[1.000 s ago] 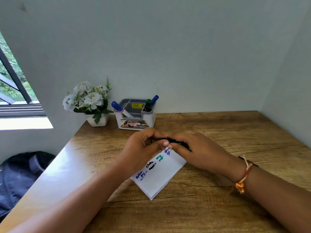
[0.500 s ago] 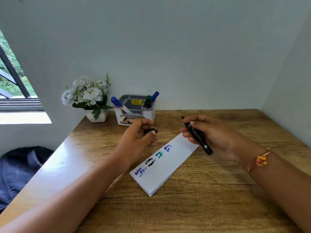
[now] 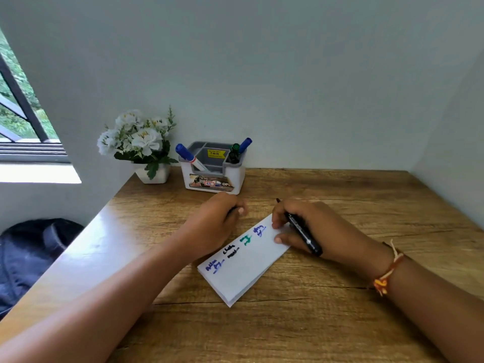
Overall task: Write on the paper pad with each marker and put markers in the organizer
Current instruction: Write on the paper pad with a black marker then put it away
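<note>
A white paper pad point(image 3: 246, 268) lies slanted on the wooden desk, with several blue, black and green scribbles along its left edge. My right hand point(image 3: 309, 229) grips an uncapped black marker point(image 3: 301, 230), tip pointing away, and its fingertips press on the pad's far end. My left hand point(image 3: 217, 218) rests just left of the pad, fingers curled round the marker's black cap, which barely shows. The grey-and-white organizer point(image 3: 213, 176) stands at the back and holds a blue marker point(image 3: 190, 157) on its left, plus a green marker point(image 3: 234, 151) and another blue marker point(image 3: 245, 145) on its right.
A white pot of white flowers point(image 3: 141, 145) stands left of the organizer by the wall. Walls close the desk at the back and right. The desk's left edge drops off toward a dark bag point(image 3: 31, 255) on the floor below a window.
My hands pulled the cap off the black marker and moved apart. The right hand then came down onto the pad's far end with the marker, while the left lowered beside the pad.
</note>
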The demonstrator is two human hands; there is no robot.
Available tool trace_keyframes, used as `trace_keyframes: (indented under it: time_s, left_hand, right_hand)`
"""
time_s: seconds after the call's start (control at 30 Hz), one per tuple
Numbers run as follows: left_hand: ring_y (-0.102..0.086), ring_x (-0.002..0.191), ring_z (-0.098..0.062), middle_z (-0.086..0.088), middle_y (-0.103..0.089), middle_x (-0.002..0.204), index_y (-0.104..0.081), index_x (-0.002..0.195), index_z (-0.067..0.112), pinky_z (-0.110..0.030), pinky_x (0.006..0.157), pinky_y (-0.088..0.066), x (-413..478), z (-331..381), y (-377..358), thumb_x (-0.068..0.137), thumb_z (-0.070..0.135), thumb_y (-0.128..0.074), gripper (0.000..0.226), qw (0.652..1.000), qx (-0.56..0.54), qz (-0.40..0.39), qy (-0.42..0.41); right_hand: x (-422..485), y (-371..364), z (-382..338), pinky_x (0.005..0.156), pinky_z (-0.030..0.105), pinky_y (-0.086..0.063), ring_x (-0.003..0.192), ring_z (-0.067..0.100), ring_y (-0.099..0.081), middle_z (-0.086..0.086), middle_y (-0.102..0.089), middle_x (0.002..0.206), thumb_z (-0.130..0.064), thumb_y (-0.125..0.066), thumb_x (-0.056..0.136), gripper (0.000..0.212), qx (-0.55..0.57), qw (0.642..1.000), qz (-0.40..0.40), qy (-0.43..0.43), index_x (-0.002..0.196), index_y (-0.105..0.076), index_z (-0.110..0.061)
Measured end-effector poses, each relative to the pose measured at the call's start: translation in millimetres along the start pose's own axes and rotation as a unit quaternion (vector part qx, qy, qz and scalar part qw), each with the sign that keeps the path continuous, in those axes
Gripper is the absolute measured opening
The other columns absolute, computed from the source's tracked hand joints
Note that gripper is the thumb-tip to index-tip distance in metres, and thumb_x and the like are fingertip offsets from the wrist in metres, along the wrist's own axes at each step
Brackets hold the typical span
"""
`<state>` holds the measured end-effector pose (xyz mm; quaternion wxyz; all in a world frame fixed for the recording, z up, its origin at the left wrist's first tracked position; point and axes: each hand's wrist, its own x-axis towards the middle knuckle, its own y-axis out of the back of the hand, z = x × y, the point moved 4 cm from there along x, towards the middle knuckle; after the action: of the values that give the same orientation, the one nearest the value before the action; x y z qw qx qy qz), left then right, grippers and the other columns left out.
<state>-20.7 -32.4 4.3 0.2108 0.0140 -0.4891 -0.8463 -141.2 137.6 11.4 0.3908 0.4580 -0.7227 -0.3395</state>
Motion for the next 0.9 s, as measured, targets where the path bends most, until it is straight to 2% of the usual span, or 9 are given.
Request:
trace_keyframes:
  time_s: [0.17, 0.27, 0.3, 0.37, 0.47, 0.57, 0.67, 0.8, 0.9]
  left_hand:
    - [-0.054, 0.089, -0.001, 0.017, -0.058, 0.101, -0.068, 0.121, 0.032, -0.017, 0.072, -0.041, -0.1, -4.4, 0.9, 0.091, 0.043, -0.067, 0.032, 0.995, 0.032, -0.095, -0.021]
    - [-0.055, 0.093, -0.002, 0.022, -0.055, 0.101, -0.065, 0.126, 0.037, -0.022, 0.077, -0.046, -1.1, -5.3, -0.6, 0.085, 0.047, -0.074, 0.043, 0.991, 0.009, -0.137, -0.007]
    - [-0.056, 0.095, -0.003, 0.020, -0.057, 0.103, -0.064, 0.127, 0.039, -0.025, 0.081, -0.050, -1.2, -5.7, -1.0, 0.084, 0.046, -0.075, 0.045, 0.990, 0.005, -0.143, -0.002]
    - [-0.057, 0.098, -0.004, 0.017, -0.059, 0.106, -0.063, 0.128, 0.041, -0.032, 0.088, -0.053, -1.2, -6.0, -2.2, 0.083, 0.045, -0.076, 0.047, 0.989, 0.000, -0.150, 0.004]
    - [-0.058, 0.098, -0.006, 0.015, -0.061, 0.106, -0.064, 0.128, 0.042, -0.035, 0.090, -0.053, -1.3, -6.0, -3.0, 0.083, 0.045, -0.076, 0.046, 0.988, -0.008, -0.151, 0.004]
    - [-0.058, 0.098, -0.006, 0.016, -0.061, 0.106, -0.064, 0.126, 0.044, -0.034, 0.088, -0.053, 0.2, -8.3, -4.2, 0.083, 0.046, -0.076, 0.045, 0.988, -0.010, -0.153, 0.009]
    - [-0.057, 0.095, -0.003, 0.019, -0.059, 0.102, -0.065, 0.123, 0.046, -0.029, 0.084, -0.051, 0.7, -10.5, -6.0, 0.082, 0.045, -0.077, 0.043, 0.989, -0.022, -0.146, 0.012]
    - [-0.057, 0.096, -0.002, 0.019, -0.059, 0.103, -0.064, 0.122, 0.047, -0.032, 0.088, -0.052, 0.9, -12.1, -6.8, 0.082, 0.044, -0.078, 0.042, 0.989, -0.031, -0.144, 0.020]
    - [-0.056, 0.098, -0.002, 0.019, -0.060, 0.105, -0.063, 0.122, 0.049, -0.035, 0.091, -0.053, 1.5, -12.3, -6.6, 0.082, 0.044, -0.077, 0.043, 0.988, -0.030, -0.146, 0.025]
  right_hand:
    - [1.0, -6.2, -1.1, 0.075, 0.008, -0.049, 0.097, -0.010, -0.063, -0.020, -0.070, 0.104, -0.032, -0.080, 0.086, 0.026, 0.010, 1.000, 0.011, -0.011, 0.104, -0.062, -0.034]
    - [0.5, -5.9, 1.7, 0.080, 0.013, -0.054, 0.097, -0.004, -0.067, -0.016, -0.073, 0.103, -0.034, -0.071, 0.093, 0.021, 0.059, 0.997, 0.039, -0.023, 0.113, -0.065, -0.031]
    - [0.4, -4.1, 2.0, 0.081, 0.015, -0.056, 0.097, -0.001, -0.069, -0.012, -0.075, 0.102, -0.037, -0.065, 0.096, 0.022, 0.132, 0.987, 0.069, -0.052, 0.117, -0.065, -0.030]
    - [1.8, -1.5, 4.4, 0.079, 0.020, -0.061, 0.090, 0.006, -0.075, -0.002, -0.078, 0.096, -0.049, -0.054, 0.095, 0.032, 0.306, 0.931, 0.135, -0.148, 0.116, -0.069, -0.031]
    - [5.7, 0.3, 10.3, 0.073, 0.028, -0.062, 0.077, 0.015, -0.077, 0.009, -0.079, 0.088, -0.045, -0.056, 0.098, 0.034, 0.351, 0.893, 0.177, -0.221, 0.100, -0.078, -0.019]
    - [4.9, -5.3, 15.0, 0.080, 0.038, -0.063, 0.083, 0.019, -0.078, 0.009, -0.081, 0.089, -0.020, -0.071, 0.092, 0.009, 0.338, 0.895, 0.163, -0.243, 0.092, -0.078, -0.015]
    - [5.5, -6.9, 16.0, 0.087, 0.044, -0.062, 0.092, 0.018, -0.076, -0.001, -0.081, 0.091, -0.018, -0.081, 0.081, 0.007, 0.303, 0.913, 0.138, -0.237, 0.086, -0.081, -0.021]
    - [7.3, -6.9, 10.8, 0.078, 0.028, -0.057, 0.087, 0.001, -0.067, -0.016, -0.075, 0.091, -0.020, -0.083, 0.080, 0.010, 0.218, 0.950, 0.099, -0.202, 0.087, -0.082, -0.027]
    - [7.5, -9.4, 13.3, 0.074, 0.023, -0.056, 0.086, 0.001, -0.068, -0.015, -0.075, 0.090, -0.020, -0.083, 0.079, 0.009, 0.227, 0.945, 0.107, -0.209, 0.084, -0.082, -0.027]
